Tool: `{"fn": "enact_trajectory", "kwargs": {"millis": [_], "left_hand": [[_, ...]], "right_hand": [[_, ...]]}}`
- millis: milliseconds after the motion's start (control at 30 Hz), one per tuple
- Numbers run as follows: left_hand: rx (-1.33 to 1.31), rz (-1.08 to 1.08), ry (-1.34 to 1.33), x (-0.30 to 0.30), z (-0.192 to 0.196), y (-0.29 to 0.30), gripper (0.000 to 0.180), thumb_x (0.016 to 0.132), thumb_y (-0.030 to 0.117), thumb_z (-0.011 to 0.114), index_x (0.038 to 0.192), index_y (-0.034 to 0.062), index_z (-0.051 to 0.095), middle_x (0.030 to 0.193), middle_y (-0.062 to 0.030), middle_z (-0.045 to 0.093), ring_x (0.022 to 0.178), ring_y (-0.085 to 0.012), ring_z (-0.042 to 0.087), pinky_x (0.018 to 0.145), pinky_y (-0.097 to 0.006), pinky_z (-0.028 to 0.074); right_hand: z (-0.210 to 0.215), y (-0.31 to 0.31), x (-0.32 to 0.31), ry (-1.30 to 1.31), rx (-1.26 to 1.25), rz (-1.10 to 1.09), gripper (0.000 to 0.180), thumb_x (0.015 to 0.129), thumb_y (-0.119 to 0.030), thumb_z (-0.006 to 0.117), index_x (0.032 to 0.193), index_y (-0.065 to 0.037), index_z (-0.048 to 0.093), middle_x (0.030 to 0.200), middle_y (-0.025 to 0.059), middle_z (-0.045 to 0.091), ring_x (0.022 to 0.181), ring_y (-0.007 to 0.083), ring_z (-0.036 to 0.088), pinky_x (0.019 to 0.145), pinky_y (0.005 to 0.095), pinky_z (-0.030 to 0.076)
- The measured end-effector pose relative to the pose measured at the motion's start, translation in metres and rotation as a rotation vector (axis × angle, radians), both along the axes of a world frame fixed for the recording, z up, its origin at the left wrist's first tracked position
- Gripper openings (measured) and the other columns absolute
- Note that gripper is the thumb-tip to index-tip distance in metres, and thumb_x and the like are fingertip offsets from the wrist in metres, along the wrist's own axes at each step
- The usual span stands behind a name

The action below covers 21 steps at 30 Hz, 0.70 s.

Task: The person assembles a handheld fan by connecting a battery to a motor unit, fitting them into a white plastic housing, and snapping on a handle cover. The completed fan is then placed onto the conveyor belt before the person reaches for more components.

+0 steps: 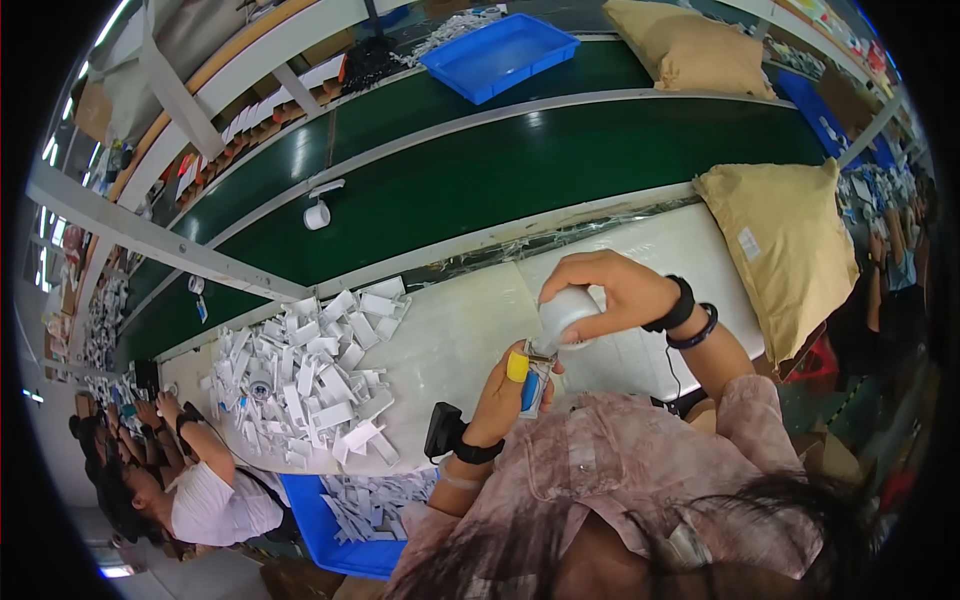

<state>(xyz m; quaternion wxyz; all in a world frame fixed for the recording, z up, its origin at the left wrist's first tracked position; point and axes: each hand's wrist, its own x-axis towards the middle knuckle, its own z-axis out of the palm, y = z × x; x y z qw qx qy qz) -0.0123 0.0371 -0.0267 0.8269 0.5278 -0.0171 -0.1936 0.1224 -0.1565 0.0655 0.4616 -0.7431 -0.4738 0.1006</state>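
A: Hands, and what they hold?
B: Right hand point(630, 292): grasping a rounded white cup point(566, 312), fingers and thumb curled about it; left hand point(495, 402): yellow wrap point(517, 366) on the thumb, gripping a small piece point(529, 392), partly blue, mostly hidden by the hand; cup and piece close together, whether touching I cannot tell; both held over the near side of the bench point(450, 330).

A: On the bench?
B: Pile point(320, 385): white angled parts, jumbled, left part of the bench; sack point(785, 265): tan, at the bench's right end.

A: Beyond the bench?
B: Belt point(440, 200): green, along the bench's far side; fitting point(317, 216): white, round, on the belt beyond the bench's left half; tray point(500, 57): blue, shallow, farther beyond the bench.

A: Near side?
B: Bin point(310, 515): blue, by the bench's near edge, left; strips point(375, 505): white, loose, inside it; co-worker point(225, 505): white top, at the bench's left end.
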Motion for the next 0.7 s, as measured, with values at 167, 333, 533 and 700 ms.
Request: {"fn": "enact_trajectory", "kwargs": {"millis": [167,333,533,700], "left_hand": [[0.030,0.006,-0.016,-0.007,0.011,-0.007,0.053,0.101,0.046,0.025,0.117,0.0013,0.049,0.093,-0.0097,0.061,0.060,-0.0144,0.056,0.054,-0.025,0.046],[-0.010,-0.068,0.073,-0.012,0.002,-0.005,0.052,0.101,0.047,0.027,0.118,0.0026,0.048,0.094,-0.0101,0.062,0.064,-0.0148,0.059,0.053,-0.025,0.047],[-0.161,0.001,0.172,0.000,-0.010,-0.012,0.048,0.101,0.046,0.031,0.124,0.0051,0.041,0.104,-0.0151,0.062,0.070,-0.0178,0.064,0.061,-0.029,0.055],[-0.227,0.089,0.202,0.021,-0.012,-0.012,0.053,0.098,0.046,0.039,0.128,0.0026,0.044,0.114,-0.0159,0.061,0.078,-0.0227,0.065,0.067,-0.036,0.055]], "right_hand": [[0.003,0.011,0.013,0.256,-0.230,0.157,0.039,0.075,-0.031,0.078,0.101,-0.005,0.064,0.091,0.0078,0.066,0.080,0.0198,0.063,0.070,0.0295,0.049],[-0.004,0.021,0.020,0.380,-0.312,0.229,0.035,0.077,-0.034,0.076,0.090,-0.002,0.068,0.084,0.0058,0.068,0.076,0.0157,0.062,0.069,0.0271,0.048],[-0.022,0.036,0.020,0.398,-0.460,0.137,0.050,0.088,-0.051,0.056,0.077,-0.004,0.069,0.073,0.0091,0.066,0.067,0.0157,0.062,0.063,0.0283,0.048],[-0.033,0.048,0.005,0.171,-0.395,-0.025,0.059,0.094,-0.055,0.043,0.079,-0.003,0.068,0.074,0.0143,0.065,0.065,0.0254,0.063,0.062,0.0338,0.050]]}}
